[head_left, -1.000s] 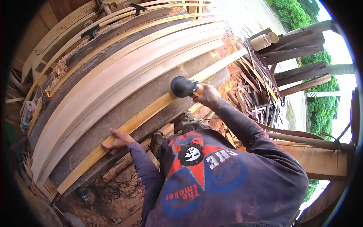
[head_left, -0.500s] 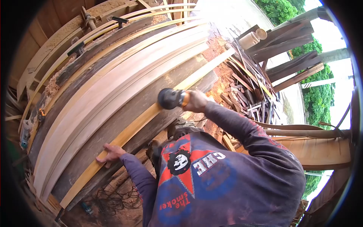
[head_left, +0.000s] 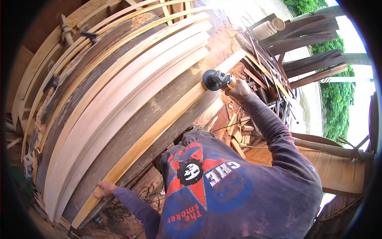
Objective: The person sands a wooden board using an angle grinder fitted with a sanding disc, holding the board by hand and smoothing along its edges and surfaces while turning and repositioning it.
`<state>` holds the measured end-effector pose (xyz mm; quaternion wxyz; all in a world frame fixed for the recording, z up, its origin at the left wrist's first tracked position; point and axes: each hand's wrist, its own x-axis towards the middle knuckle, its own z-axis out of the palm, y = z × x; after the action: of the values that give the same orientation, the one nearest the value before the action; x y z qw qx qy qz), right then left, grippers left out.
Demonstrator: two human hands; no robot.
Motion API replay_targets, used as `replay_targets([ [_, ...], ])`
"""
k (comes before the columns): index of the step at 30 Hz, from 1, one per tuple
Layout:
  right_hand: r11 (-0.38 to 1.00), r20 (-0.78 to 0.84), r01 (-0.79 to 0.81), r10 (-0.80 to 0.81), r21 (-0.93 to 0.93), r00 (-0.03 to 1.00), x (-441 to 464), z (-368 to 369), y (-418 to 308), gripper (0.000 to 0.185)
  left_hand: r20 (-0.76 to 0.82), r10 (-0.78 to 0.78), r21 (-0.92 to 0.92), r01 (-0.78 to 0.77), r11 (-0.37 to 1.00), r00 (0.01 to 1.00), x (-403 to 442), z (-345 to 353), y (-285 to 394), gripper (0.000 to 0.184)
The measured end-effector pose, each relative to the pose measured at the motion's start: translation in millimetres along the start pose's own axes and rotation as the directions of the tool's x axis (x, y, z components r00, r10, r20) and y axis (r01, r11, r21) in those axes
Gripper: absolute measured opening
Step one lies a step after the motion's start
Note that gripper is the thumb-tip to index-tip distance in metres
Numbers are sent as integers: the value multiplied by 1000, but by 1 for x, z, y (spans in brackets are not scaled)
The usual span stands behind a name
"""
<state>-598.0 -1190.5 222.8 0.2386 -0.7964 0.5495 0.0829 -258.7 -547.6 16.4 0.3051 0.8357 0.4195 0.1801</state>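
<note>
My right hand (head_left: 238,91) is wrapped around the body of an angle grinder (head_left: 221,79) with orange parts. Its round dark sanding disc (head_left: 210,81) touches the far part of a long, yellowish wooden strip (head_left: 155,128). At the near end of that strip, my left hand (head_left: 105,189) grips across its edges, thumb and fingers on it. The strip lies lengthwise on a dark plank bench (head_left: 147,111). Beside it are several pale curved wooden boards (head_left: 103,103), side by side.
Clamps (head_left: 89,36) and curved strips stand along the left. Wood offcuts (head_left: 238,137) and a scrap pile (head_left: 270,75) lie past the bench on the right. A white bucket (head_left: 263,31) sits near dark planks (head_left: 302,34). Sawdust covers the ground.
My right hand has moved the grinder farther along the strip, away from my body. My left hand stays on the strip near its close end. The view has shifted slightly.
</note>
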Motion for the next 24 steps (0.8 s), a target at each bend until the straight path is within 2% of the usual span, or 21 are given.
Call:
replay_targets([
  [2,997,0,18,-18,74,1000,21,-15,22,47,-16,13,7,-12,1000,1000,5,4,-6,74],
  [4,999,14,24,-24,45,1000,43,-23,46,47,-34,24,16,-24,1000,999,10,5,-6,75],
  [7,1000,2,13,-13,-1,1000,67,-43,70,43,-31,26,134,-21,991,999,14,0,-6,75],
  [9,999,-3,-1,1,-32,1000,89,-51,95,44,67,10,-24,-9,1000,998,29,2,-17,77],
  [10,999,8,-45,45,-31,999,100,-54,108,45,70,13,-23,-12,1000,997,39,6,-25,77],
  [12,995,20,-91,92,-31,996,114,-63,118,45,-22,137,39,-136,990,990,62,19,-48,82],
  [13,991,-2,-121,121,-59,993,115,-72,115,46,-19,139,41,-138,990,990,65,17,-46,82],
  [15,983,-12,-164,164,-87,986,121,-89,111,50,-28,213,204,-203,958,977,68,14,-43,85],
  [16,982,-11,-167,167,-87,986,126,-95,113,50,-26,215,206,-205,957,976,68,11,-41,85],
  [18,975,-16,-213,212,-60,977,134,-105,120,50,5,123,296,-119,948,992,65,7,-28,84],
  [19,979,-26,-202,202,8,979,142,-104,134,50,5,129,316,-124,941,992,62,8,-22,84],
  [24,985,-33,-168,169,23,985,165,-111,158,48,3,134,363,-126,923,991,44,4,-12,84],
])
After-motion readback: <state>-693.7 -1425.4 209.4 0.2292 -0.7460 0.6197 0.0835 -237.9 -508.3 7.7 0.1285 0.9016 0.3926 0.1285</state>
